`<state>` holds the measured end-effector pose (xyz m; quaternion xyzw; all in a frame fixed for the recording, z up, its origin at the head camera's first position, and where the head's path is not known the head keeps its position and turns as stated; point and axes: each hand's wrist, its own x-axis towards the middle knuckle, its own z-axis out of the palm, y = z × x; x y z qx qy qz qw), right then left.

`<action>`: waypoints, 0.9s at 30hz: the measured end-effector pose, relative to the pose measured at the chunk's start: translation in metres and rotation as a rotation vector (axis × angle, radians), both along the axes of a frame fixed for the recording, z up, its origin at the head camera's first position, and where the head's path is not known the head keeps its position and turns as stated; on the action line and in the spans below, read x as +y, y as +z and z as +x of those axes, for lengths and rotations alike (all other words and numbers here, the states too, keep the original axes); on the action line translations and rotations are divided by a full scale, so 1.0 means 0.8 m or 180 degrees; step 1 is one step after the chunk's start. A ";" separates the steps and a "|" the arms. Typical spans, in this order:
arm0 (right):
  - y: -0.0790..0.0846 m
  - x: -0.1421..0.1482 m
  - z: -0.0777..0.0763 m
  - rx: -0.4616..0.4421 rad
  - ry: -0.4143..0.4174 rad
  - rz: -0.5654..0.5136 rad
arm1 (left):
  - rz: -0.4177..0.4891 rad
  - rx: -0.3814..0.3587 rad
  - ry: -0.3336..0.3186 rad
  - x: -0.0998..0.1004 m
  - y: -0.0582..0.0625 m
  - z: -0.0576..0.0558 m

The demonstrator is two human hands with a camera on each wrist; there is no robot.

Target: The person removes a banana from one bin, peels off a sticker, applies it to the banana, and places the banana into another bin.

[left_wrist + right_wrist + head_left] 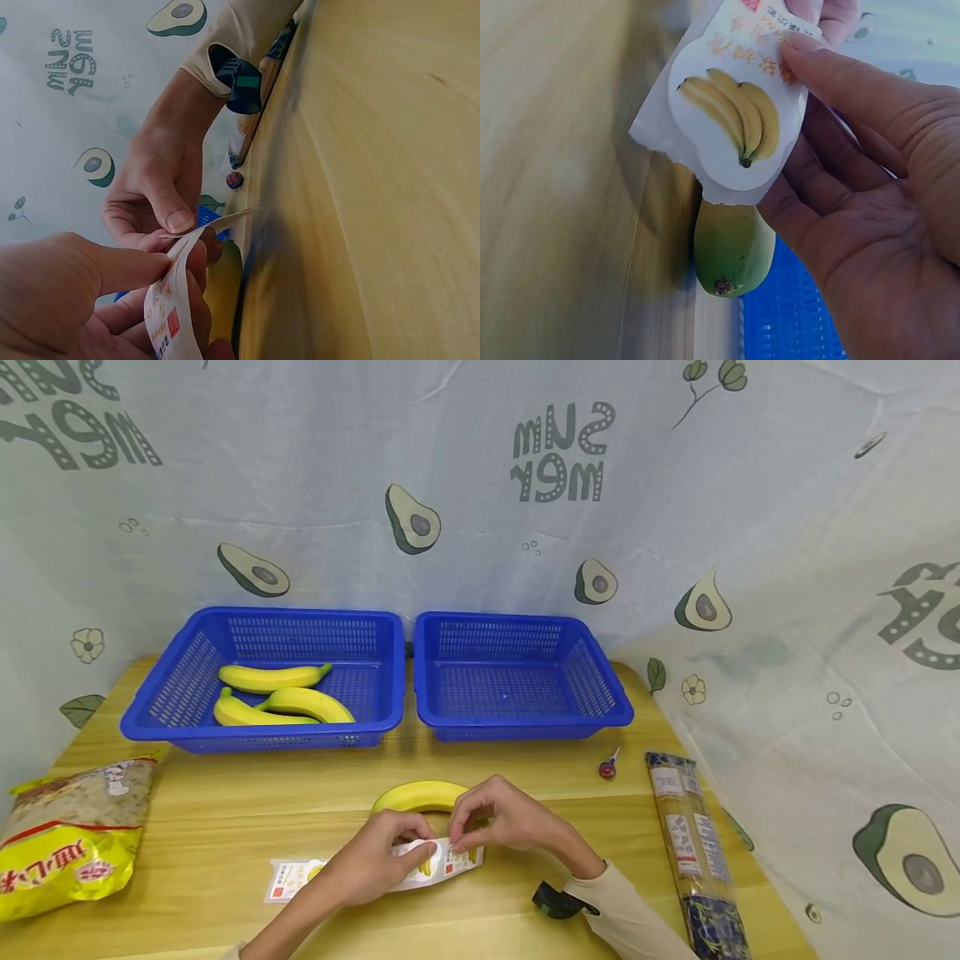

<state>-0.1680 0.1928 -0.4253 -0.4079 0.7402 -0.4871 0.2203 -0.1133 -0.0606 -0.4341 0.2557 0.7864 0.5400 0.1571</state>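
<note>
A strip of banana stickers [295,878] on white backing stretches between both hands above the table. My left hand [375,858] pinches it near the middle between thumb and fingers. Just to the right, my right hand [506,817] pinches the strip close to its torn end. In the right wrist view, the end sticker [731,112] shows a bunch of bananas and lies on its backing, with my right thumb on its edge. Behind the hands a yellow banana [422,795] lies on the table, its right end partly hidden by the right hand. Its green tip [735,247] shows below the strip.
A blue basket [300,737] holding several bananas stands at the back left, a second blue basket [525,723] beside it. A lollipop [608,767] and a long noodle packet [693,852] lie right. A yellow bag [75,835] of grainy food lies left.
</note>
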 end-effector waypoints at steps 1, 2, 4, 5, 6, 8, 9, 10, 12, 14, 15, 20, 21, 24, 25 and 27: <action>0.000 0.001 0.000 0.0008 0.0002 0.0006 | -0.0027 0.0047 0.0025 0.001 -0.001 0.001; 0.000 0.001 0.000 0.0017 -0.0001 0.0023 | -0.0060 0.0105 0.0057 0.002 -0.003 0.001; 0.000 0.002 0.000 0.0040 0.0013 0.0028 | -0.0111 0.0233 0.0109 0.003 -0.006 0.003; 0.000 0.003 -0.001 0.0060 0.0021 0.0029 | -0.0135 0.0288 0.0134 0.004 -0.007 0.004; 0.000 0.003 -0.001 0.0067 0.0027 0.0030 | -0.0143 0.0330 0.0151 0.005 -0.008 0.005; 0.000 0.005 -0.002 0.0124 0.0049 0.0029 | -0.0180 0.0411 0.0186 0.006 -0.009 0.007; 0.000 0.006 -0.003 0.0148 0.0068 0.0018 | -0.0204 0.0447 0.0199 0.007 -0.010 0.008; 0.000 0.007 -0.003 0.0165 0.0087 0.0009 | -0.0236 0.0465 0.0215 0.009 -0.011 0.008; 0.001 0.008 -0.004 0.0177 0.0101 0.0009 | -0.0295 0.0507 0.0239 0.011 -0.015 0.008; 0.001 0.009 -0.003 0.0209 0.0116 0.0019 | -0.0339 0.0586 0.0273 0.013 -0.023 0.007; 0.002 0.009 -0.003 0.0180 0.0114 0.0024 | -0.0351 0.0634 0.0295 0.013 -0.027 0.007; 0.004 0.008 -0.001 0.0158 0.0058 0.0091 | -0.0336 0.0931 0.0330 0.013 -0.065 0.000; 0.005 0.008 -0.001 0.0158 0.0030 0.0103 | -0.0358 0.0951 0.0332 0.014 -0.070 -0.001; 0.005 0.009 0.000 0.0182 -0.0051 0.0123 | -0.0478 0.0946 0.0330 0.014 -0.077 -0.002; 0.005 0.009 0.000 0.0183 -0.0070 0.0125 | -0.0525 0.0930 0.0334 0.014 -0.078 -0.002; 0.005 0.009 0.001 0.0130 -0.0095 0.0120 | -0.0614 0.0988 0.0338 0.014 -0.075 0.001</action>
